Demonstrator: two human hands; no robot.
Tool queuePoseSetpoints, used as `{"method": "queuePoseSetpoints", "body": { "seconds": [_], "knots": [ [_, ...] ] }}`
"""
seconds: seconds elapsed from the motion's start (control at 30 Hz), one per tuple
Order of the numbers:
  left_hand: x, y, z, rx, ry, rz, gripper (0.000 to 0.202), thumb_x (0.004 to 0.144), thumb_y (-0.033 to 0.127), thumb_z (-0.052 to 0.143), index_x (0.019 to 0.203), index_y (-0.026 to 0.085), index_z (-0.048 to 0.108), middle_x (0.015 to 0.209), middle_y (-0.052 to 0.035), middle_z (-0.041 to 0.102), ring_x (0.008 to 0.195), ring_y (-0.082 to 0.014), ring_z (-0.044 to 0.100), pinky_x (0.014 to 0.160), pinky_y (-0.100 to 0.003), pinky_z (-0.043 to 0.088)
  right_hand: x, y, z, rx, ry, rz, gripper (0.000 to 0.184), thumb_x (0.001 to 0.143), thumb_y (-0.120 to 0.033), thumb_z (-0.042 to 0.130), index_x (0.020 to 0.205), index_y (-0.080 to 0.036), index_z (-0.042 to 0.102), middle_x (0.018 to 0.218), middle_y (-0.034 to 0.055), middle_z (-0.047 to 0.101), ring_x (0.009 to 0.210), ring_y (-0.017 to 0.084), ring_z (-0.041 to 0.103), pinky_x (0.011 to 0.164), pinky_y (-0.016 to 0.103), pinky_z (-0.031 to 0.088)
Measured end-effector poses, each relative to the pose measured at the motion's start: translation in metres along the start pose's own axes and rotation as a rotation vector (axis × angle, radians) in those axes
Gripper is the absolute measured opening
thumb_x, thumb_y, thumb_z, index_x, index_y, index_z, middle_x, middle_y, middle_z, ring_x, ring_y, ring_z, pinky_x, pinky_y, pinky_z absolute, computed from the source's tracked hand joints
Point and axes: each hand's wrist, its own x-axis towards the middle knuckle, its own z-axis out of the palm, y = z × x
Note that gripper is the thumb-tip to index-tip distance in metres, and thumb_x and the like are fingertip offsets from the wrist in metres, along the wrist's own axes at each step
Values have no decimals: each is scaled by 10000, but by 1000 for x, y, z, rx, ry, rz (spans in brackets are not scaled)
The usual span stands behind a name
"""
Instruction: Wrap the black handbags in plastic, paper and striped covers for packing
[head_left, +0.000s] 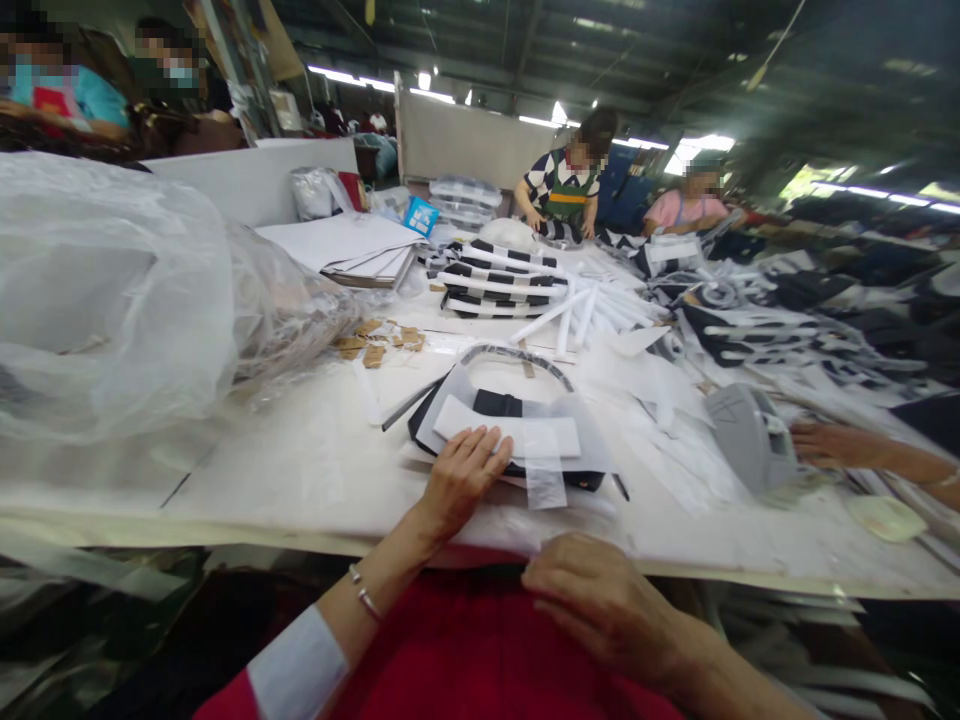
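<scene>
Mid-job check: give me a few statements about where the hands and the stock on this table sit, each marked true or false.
1. The left hand lies flat on the white wrapping over the black bag. True.
2. The right hand holds the grey tool. False: the right hand is at the near edge of the table; the grey tool sits further right, beside a co-worker's hand.
3. Striped bags are stacked further back on the table. True.
4. The big clear plastic bag lies on the right side. False: it fills the left side.
</scene>
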Motion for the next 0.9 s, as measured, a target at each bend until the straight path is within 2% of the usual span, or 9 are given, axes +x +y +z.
{"method": "queuePoseSetpoints", "body": {
  "seconds": [0.13, 0.2, 0.3, 0.4, 0.5, 0.63, 0.77, 0.9],
  "knots": [
    [1, 0, -1, -7, -19, 0, 345, 962, 155, 468, 1295, 192, 554, 1306, -85, 635, 1190, -205, 590, 1037, -369, 436, -12, 37, 33, -242, 79, 108, 380, 864, -143, 607, 1244, -161, 591, 1186, 151, 662, 1093, 290, 601, 934, 463, 502],
    [1, 0, -3, -10, -21, 0, 341, 966, 160, 463, 1293, 190, 556, 1299, -86, 640, 1181, -206, 596, 1036, -372, 437, -12, 50, 46, -290, 103, 131, 409, 841, -120, 612, 1247, -159, 596, 1178, 148, 663, 1057, 287, 608, 901, 452, 517],
    [2, 0, -5, -13, -24, 5, 346, 967, 164, 465, 1301, 190, 551, 1296, -90, 641, 1178, -202, 597, 1037, -375, 434, -9, 58, 54, -284, 144, 120, 343, 867, -133, 602, 1205, -179, 628, 1120, 121, 681, 1005, 260, 616, 869, 409, 522],
    [3, 0, -5, -10, -15, 7, 346, 963, 156, 471, 1296, 191, 556, 1296, -85, 641, 1175, -202, 597, 1033, -372, 436, -7, 57, 52, -251, 178, 104, 245, 905, -175, 593, 1139, -190, 664, 1064, 100, 694, 972, 238, 619, 850, 376, 516],
    [3, 0, -4, -4, -2, 7, 339, 957, 150, 482, 1283, 188, 569, 1285, -82, 648, 1173, -205, 598, 1023, -363, 441, -4, 56, 50, -223, 223, 100, 157, 937, -176, 550, 993, -190, 696, 925, 75, 701, 871, 203, 619, 789, 329, 507],
    [2, 0, -1, 14, 17, 18, 349, 949, 145, 496, 1288, 184, 565, 1276, -91, 654, 1170, -207, 601, 1015, -364, 446, 1, 53, 51, -242, 263, 131, 211, 955, -176, 510, 811, -177, 664, 781, 58, 655, 768, 183, 582, 720, 300, 462],
    [1, -1, 0, 27, 20, 24, 351, 945, 160, 508, 1291, 184, 561, 1279, -101, 650, 1173, -206, 602, 1023, -370, 445, 0, 41, 52, -293, 278, 86, 224, 957, -169, 488, 786, -181, 633, 715, 43, 620, 734, 186, 553, 707, 327, 414],
    [1, -1, 0, 29, 40, 26, 337, 959, 155, 473, 1284, 175, 562, 1279, -100, 651, 1161, -209, 609, 1004, -370, 460, -9, 24, 56, -249, 260, 56, 226, 972, -172, 477, 818, -200, 640, 713, 33, 636, 733, 177, 564, 717, 332, 421]
  ]
}}
